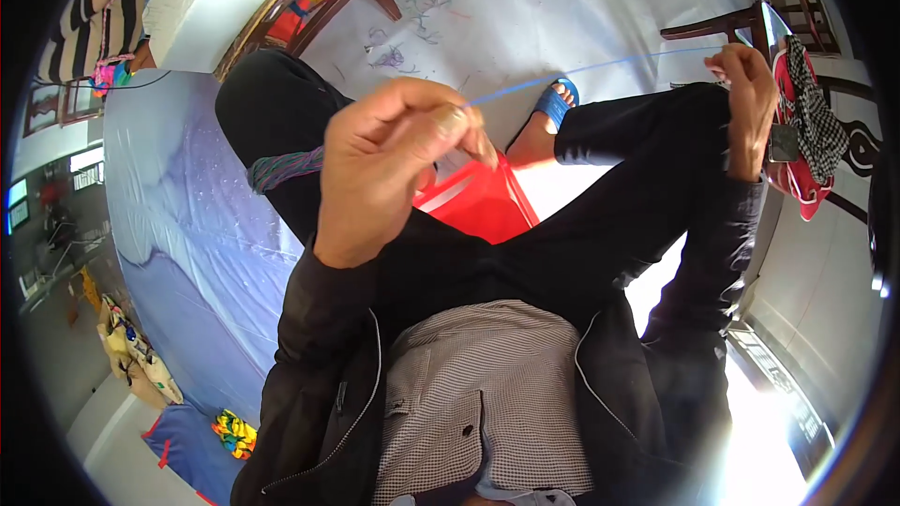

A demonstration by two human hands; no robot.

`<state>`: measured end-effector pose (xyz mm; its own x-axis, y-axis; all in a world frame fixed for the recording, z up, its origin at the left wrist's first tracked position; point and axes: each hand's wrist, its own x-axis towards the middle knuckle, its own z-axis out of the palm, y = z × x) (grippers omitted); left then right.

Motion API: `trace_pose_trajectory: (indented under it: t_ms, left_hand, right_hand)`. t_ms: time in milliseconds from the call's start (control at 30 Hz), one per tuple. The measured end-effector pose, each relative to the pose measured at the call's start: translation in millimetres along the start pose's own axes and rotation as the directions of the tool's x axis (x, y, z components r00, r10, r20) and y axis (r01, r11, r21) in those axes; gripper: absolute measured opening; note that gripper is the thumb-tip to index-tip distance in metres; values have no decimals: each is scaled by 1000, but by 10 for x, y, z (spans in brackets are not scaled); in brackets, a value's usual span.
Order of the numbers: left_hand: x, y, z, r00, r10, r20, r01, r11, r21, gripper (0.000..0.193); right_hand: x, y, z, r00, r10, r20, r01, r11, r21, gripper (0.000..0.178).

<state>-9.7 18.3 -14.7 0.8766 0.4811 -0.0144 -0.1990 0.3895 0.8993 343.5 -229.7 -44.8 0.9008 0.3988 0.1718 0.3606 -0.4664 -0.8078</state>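
- The left hand (389,164) is sitting close to the camera, above the person's left thigh, with its fingers curled in and the thumb and forefinger pinching one end of a thin blue string (600,66).
- The right hand (747,94) is reaching far out to the right, above the right knee, with its fingers closed around the other end of the string.
- The string is running taut between the two hands, in a nearly straight line that is rising slightly toward the right hand, and it is hanging in the air above the legs without touching them.
- A bundle of multicoloured threads (284,169) is lying across the left thigh, just beside the left hand.
- A red plastic stool (478,199) is showing between the person's legs, under the left hand.
- A foot in a blue sandal (553,105) is resting on the pale floor beyond the stool, below the string.
- A blue tarp (187,225) is covering the ground to the person's left.
- A red bag with a black-and-white checked cloth (811,122) is hanging on a dark wooden chair just beyond the right hand.
- Loose scraps of thread (412,0) are lying scattered on the floor farther away.
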Motion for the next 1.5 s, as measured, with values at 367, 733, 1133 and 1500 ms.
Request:
trace_pose_trajectory:
  t_ms: [367,733,1133,1500]
  left_hand:
    - [212,474,-319,959,279,43,-233,700,675,10]
    - [585,755,-1079,862,435,260,-321,73,944,5]
    - [688,1042,-1447,832,462,307,-275,-137,952,7]
    - [964,1237,-1776,836,414,359,-250,-295,922,7]
  right_hand:
    - [158,588,-277,933,274,-233,-155,891,427,24]
    - [171,1024,-413,940,272,-203,-96,787,610,20]
    - [184,1014,-343,940,277,-200,-108,796,596,20]
    - [209,1057,-337,939,290,-184,-132,799,586,20]
